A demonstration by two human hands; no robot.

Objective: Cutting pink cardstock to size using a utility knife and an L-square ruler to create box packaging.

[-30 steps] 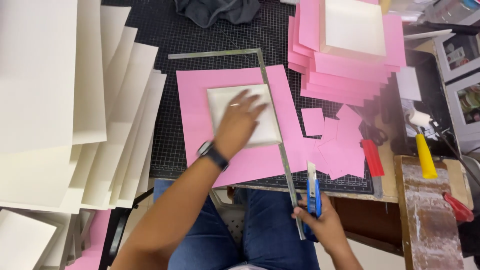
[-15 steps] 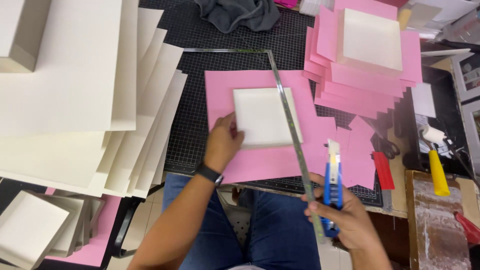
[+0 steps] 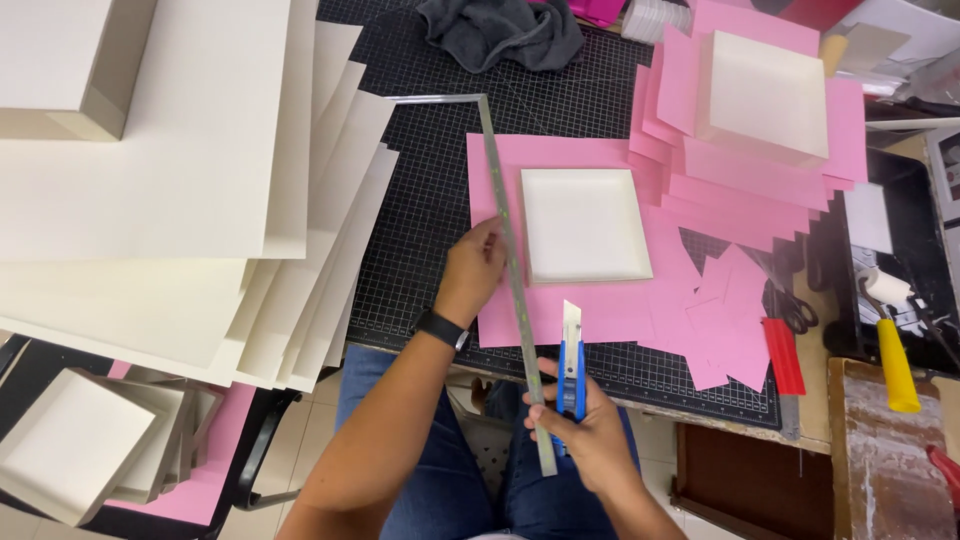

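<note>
Head view: black cutting mat [image 3: 420,230], left hand [image 3: 470,275] flat on ruler [image 3: 510,270], right hand [image 3: 585,430] gripping knife [image 3: 571,365].

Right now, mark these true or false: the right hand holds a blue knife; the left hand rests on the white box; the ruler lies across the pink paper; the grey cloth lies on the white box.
1. The right hand holds a blue knife. True.
2. The left hand rests on the white box. False: it presses the ruler, beside the box.
3. The ruler lies across the pink paper. True.
4. The grey cloth lies on the white box. False: it lies on the black cutting mat at the far edge.
</note>
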